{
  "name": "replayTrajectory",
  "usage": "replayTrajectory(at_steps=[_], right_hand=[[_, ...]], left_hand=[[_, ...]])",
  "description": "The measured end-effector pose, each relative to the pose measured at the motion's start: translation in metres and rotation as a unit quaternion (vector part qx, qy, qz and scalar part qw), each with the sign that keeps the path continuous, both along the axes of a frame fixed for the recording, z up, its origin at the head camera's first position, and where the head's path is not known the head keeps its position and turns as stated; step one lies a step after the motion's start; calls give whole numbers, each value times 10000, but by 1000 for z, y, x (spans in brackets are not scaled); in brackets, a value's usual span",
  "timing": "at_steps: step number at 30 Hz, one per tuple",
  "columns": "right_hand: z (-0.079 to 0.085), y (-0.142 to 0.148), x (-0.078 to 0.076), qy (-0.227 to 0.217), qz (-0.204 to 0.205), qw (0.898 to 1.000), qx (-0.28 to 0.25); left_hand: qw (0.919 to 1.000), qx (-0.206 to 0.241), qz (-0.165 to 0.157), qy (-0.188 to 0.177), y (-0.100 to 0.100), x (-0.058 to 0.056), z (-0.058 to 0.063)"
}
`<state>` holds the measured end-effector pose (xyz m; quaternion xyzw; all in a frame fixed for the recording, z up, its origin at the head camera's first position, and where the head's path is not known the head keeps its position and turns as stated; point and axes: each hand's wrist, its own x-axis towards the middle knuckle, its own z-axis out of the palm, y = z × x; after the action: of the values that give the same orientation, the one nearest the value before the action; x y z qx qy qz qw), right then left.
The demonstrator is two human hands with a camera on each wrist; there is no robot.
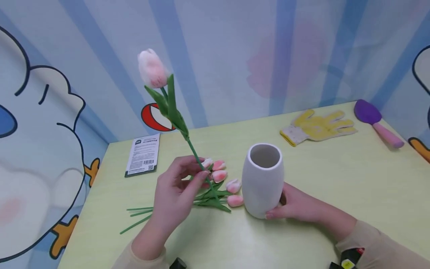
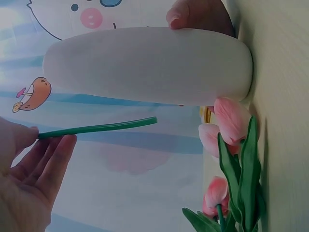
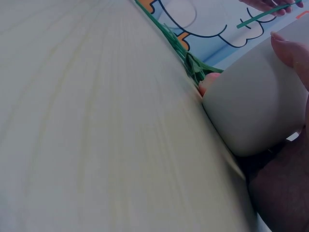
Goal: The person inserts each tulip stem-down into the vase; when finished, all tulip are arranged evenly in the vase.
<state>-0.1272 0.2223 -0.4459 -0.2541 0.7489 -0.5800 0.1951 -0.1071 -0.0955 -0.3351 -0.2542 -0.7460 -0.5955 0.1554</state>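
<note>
A pink and white artificial tulip (image 1: pixel 152 69) rises at a tilt from my left hand (image 1: pixel 178 186), which pinches its green stem (image 2: pixel 104 128) between thumb and fingers above the table. In the left wrist view the stem's bare lower end points toward the vase without touching it. The white vase (image 1: pixel 262 186) stands upright on the table, its mouth uncovered. My right hand (image 1: pixel 299 203) grips the vase low on its right side, thumb in front; its other fingers are mostly hidden behind. Several more tulips (image 1: pixel 235 200) lie between my left hand and the vase, stems pointing left.
A printed packet (image 1: pixel 143 155) lies at the table's back left. Farther right are a yellow and white work glove (image 1: pixel 322 127) and a purple scoop with a pink handle (image 1: pixel 377 121). A cartoon-printed backdrop (image 1: pixel 228 56) stands behind the table (image 1: pixel 349 175).
</note>
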Motion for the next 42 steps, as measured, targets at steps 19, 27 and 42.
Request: replayTrajectory(at_steps=[19,27,42], right_hand=[[1,1,0,-82,15,10000,-11],[2,2,-1,-74,25,10000,27],[2,0,-2,-41,37,10000,-42]], left_hand=[[9980,467,-159,397,19,3,18],[9917,1041,-294,688,21,7,23],[9829,1471,-186,1095,23,15,32]])
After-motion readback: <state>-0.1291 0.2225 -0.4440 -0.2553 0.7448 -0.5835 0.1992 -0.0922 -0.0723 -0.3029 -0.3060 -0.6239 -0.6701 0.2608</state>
